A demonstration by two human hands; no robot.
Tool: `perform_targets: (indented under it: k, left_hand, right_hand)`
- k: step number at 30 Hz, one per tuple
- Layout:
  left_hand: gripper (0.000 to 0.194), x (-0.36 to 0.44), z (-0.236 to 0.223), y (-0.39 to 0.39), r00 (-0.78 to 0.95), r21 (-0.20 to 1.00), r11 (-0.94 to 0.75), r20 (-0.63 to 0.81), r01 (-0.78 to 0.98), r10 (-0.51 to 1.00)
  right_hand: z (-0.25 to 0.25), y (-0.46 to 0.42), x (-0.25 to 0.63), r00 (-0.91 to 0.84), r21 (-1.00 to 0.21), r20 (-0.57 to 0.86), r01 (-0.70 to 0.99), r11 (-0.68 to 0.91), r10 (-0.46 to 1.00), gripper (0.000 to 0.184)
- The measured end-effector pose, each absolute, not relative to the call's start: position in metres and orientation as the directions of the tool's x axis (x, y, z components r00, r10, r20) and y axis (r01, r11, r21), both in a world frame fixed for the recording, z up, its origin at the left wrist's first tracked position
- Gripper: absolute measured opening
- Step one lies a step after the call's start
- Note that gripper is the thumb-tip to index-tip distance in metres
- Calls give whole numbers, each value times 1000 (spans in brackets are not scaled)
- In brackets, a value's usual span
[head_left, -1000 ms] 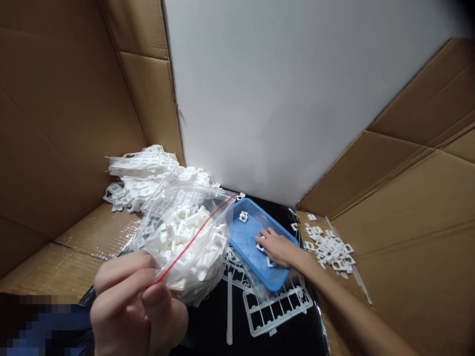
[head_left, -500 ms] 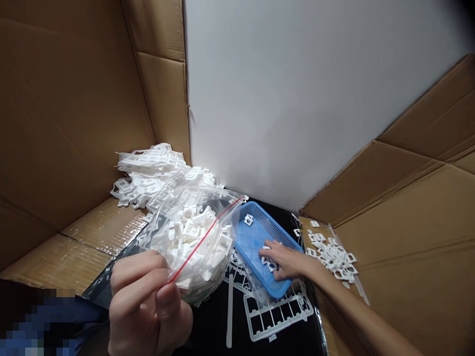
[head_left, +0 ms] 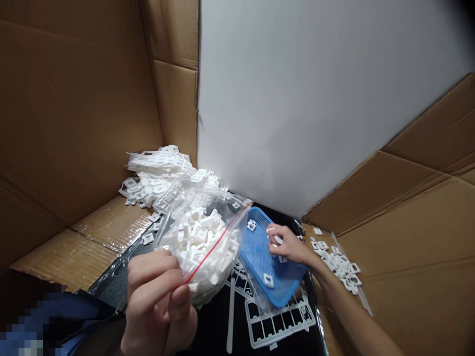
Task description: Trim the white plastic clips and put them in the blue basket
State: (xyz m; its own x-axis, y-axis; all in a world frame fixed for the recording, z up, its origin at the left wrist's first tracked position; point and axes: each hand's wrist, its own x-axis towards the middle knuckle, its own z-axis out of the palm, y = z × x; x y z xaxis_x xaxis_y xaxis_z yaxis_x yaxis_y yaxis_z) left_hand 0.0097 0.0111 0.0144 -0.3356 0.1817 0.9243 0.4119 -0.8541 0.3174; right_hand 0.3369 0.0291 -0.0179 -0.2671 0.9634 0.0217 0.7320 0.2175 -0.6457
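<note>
My left hand [head_left: 159, 301] pinches the edge of a clear zip bag [head_left: 218, 277] with a red strip along its mouth. Many small white plastic pieces [head_left: 200, 235] fill the bag. To the right of it lies a shallow blue plastic basket [head_left: 260, 252]. Over the basket, my right hand [head_left: 287, 244] is closed on white plastic pieces, parts of which show between the fingers. A few loose pieces lie in the basket, one white piece [head_left: 268, 281] near its front end and another [head_left: 251, 225] near the back.
Bags and loose white parts [head_left: 159, 173] are heaped at the back left. More white pieces [head_left: 339, 264] lie on cardboard at the right. A white frame [head_left: 280, 324] and a flat white stick [head_left: 230, 316] lie in front. Cardboard walls [head_left: 81, 99] and a white panel [head_left: 289, 89] enclose the space.
My right hand has lifted from the basket floor with white pieces in its fingers and moved slightly toward the back. The view has shifted a little; my left hand still holds the bag.
</note>
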Motion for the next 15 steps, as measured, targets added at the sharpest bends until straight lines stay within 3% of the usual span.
perform_targets:
  k: [2, 6, 8, 12, 15]
  left_hand:
    - [31, 10, 25, 13, -293, 223, -873, 951, 433, 97]
    - [27, 11, 32, 13, -275, 241, -873, 953, 425, 129]
    - [24, 10, 31, 10, -257, 259, -863, 954, 435, 157]
    - [12, 5, 29, 1, -169, 289, -854, 956, 432, 239]
    - [8, 1, 30, -3, -136, 289, -857, 957, 428, 255]
  right_hand:
    - [17, 39, 326, -230, -689, 159, 670, 275, 960, 36]
    - [98, 46, 285, -239, -726, 356, 538, 429, 903, 38]
    - [134, 46, 258, -341, -708, 493, 378, 596, 801, 33]
    - [177, 49, 211, -599, -634, 477, 273, 724, 643, 20]
    - [188, 53, 192, -760, -598, 349, 270, 755, 548, 12]
